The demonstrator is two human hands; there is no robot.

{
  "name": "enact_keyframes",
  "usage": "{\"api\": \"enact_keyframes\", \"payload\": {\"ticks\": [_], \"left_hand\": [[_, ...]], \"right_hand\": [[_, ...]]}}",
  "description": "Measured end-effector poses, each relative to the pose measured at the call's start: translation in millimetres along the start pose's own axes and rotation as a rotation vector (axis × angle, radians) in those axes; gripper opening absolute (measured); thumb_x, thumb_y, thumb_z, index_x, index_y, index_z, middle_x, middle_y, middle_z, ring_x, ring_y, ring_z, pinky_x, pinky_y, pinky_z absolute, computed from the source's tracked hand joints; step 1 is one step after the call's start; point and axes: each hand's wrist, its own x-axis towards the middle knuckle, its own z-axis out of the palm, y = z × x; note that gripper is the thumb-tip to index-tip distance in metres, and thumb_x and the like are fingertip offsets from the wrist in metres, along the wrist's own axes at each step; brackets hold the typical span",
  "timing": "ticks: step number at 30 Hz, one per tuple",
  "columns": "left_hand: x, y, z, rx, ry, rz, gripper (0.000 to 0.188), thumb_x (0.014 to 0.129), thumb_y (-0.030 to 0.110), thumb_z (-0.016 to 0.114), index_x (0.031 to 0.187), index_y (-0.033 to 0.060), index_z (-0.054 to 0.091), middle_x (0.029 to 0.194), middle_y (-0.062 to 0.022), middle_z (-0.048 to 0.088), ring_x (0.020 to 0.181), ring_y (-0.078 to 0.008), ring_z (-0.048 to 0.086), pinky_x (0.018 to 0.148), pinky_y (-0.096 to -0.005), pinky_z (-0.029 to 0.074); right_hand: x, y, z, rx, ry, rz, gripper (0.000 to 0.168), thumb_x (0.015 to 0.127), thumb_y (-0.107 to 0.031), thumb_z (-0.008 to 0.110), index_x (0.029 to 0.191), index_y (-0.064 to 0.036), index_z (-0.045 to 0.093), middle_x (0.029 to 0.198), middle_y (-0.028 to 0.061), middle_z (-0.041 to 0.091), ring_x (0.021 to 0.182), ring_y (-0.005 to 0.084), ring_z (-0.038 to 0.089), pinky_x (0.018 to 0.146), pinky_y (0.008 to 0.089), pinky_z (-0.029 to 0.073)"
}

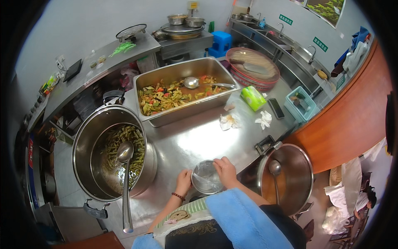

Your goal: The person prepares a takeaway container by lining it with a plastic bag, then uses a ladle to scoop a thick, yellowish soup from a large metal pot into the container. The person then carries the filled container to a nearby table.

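Near the front edge of the steel table is a round bowl [205, 182] with clear plastic film [203, 171] on it. Whether the film lines or covers the bowl I cannot tell. My left hand [184, 181], beaded bracelet at the wrist, grips the left side of the rim. Fingers of my right hand [226, 170] pinch the film and rim at the upper right. To the left, a deep steel pot [81, 168] holds cut green beans [138, 147] and a long ladle [126, 183]. A steel pan [186, 113] of mixed vegetables [164, 99] with a serving spoon [191, 82] stands beyond.
At my right is a tall pot [307, 183] of orange-brown liquid, with a ladle [275, 174] in it. Crumpled tissues [229, 122], a green tissue pack [253, 98], a phone [276, 108] and a teal basket [298, 116] lie farther right. A cleaver [255, 68] rests on a round chopping block [245, 53].
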Motion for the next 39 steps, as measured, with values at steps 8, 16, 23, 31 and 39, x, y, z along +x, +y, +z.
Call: {"api": "enact_keyframes", "payload": {"ticks": [8, 16, 23, 31, 39], "left_hand": [[-21.2, 43.3, 36.0, 0.082, -0.152, 0.167, 0.05, 0.098, 0.041, 0.054, 0.125, 0.0006, 0.044, 0.057, -0.0091, 0.06, 0.045, -0.0174, 0.059, 0.041, -0.0295, 0.045], [-2.9, 53.3, 66.7, 0.186, -0.137, 0.222, 0.032, 0.096, 0.016, 0.051, 0.121, -0.0043, 0.048, 0.064, -0.0125, 0.063, 0.048, -0.0216, 0.065, 0.042, -0.0325, 0.051], [22.7, 71.1, 87.0, 0.202, -0.18, 0.211, 0.03, 0.095, 0.013, 0.049, 0.119, -0.0041, 0.051, 0.065, -0.0131, 0.063, 0.05, -0.0219, 0.067, 0.042, -0.0316, 0.052], [60.2, 81.4, 120.5, 0.345, -0.215, 0.276, 0.037, 0.096, 0.02, 0.051, 0.124, -0.0028, 0.057, 0.067, -0.0137, 0.065, 0.049, -0.0209, 0.065, 0.046, -0.0328, 0.053], [91.2, 96.0, 156.0, 0.361, -0.166, 0.38, 0.032, 0.095, 0.025, 0.056, 0.115, 0.0013, 0.064, 0.077, -0.015, 0.069, 0.051, -0.0227, 0.065, 0.059, -0.0356, 0.053]], "right_hand": [[28.8, 20.3, -17.0, -0.262, 0.208, -0.061, 0.017, 0.087, -0.013, 0.062, 0.102, -0.006, 0.067, 0.089, 0.0133, 0.057, 0.088, 0.0342, 0.059, 0.071, 0.0428, 0.049], [27.5, 44.3, -10.3, -0.151, -0.382, -0.12, 0.017, 0.086, -0.013, 0.057, 0.098, -0.004, 0.065, 0.095, 0.0164, 0.063, 0.09, 0.0368, 0.063, 0.076, 0.0458, 0.05], [46.3, 47.4, 1.3, 0.086, -0.51, 0.144, 0.022, 0.088, -0.015, 0.058, 0.102, 0.0, 0.066, 0.092, 0.0229, 0.066, 0.086, 0.0417, 0.063, 0.078, 0.0452, 0.05], [-23.5, 0.9, -70.0, 0.01, 0.12, 0.008, 0.019, 0.088, -0.004, 0.062, 0.106, 0.001, 0.063, 0.11, 0.0162, 0.061, 0.098, 0.0356, 0.061, 0.082, 0.0398, 0.051], [-206.1, -4.7, -58.4, 0.102, -0.133, 0.421, 0.021, 0.088, -0.01, 0.062, 0.107, -0.001, 0.065, 0.105, 0.0186, 0.064, 0.095, 0.0348, 0.064, 0.083, 0.0395, 0.051]]}}
